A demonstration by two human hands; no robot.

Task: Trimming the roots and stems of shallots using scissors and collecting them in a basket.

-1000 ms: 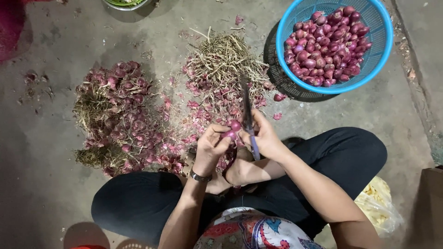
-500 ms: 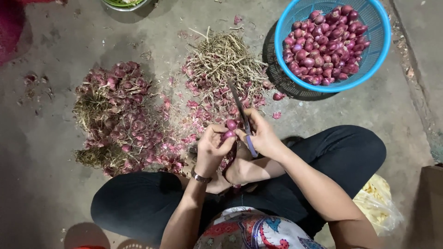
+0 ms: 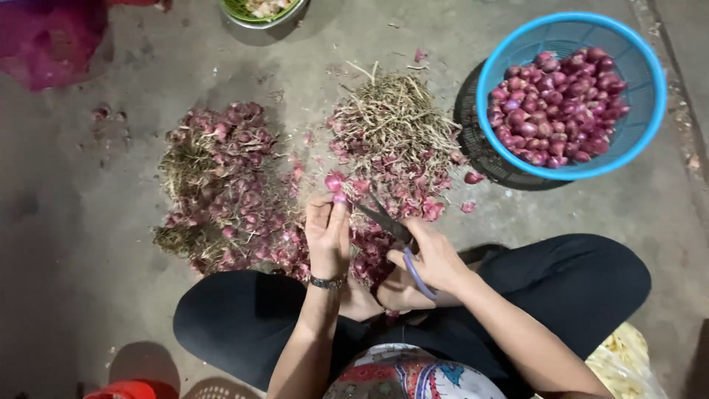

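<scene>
One small red shallot [image 3: 336, 182] sits pinched between the fingertips of the left hand [image 3: 327, 235], held out over the concrete floor [image 3: 88, 244] in the head camera's view, just above the person's crossed legs in dark trousers [image 3: 576, 284]. The right hand [image 3: 434, 258] is closed around the purple handles of a pair of scissors [image 3: 390, 225], whose dark blades stand a little apart and point toward the bulb without clearly touching it. To the left lies a heap of untrimmed shallots [image 3: 221, 185] tangled with dry roots; straight ahead, a pile of cut stalks and papery skins [image 3: 395, 137]; at upper right, a blue basket [image 3: 650, 118] holds cleaned bulbs. The shallot looks light, firm and rounded, with a loose, slick skin likely to slip or flake under pressure. A grip across its widest middle, leaving root and stalk ends free for the blades, seems the surest hold; squeezing hard would probably bruise it. A dark bracelet [image 3: 326, 281] circles the left wrist.
</scene>
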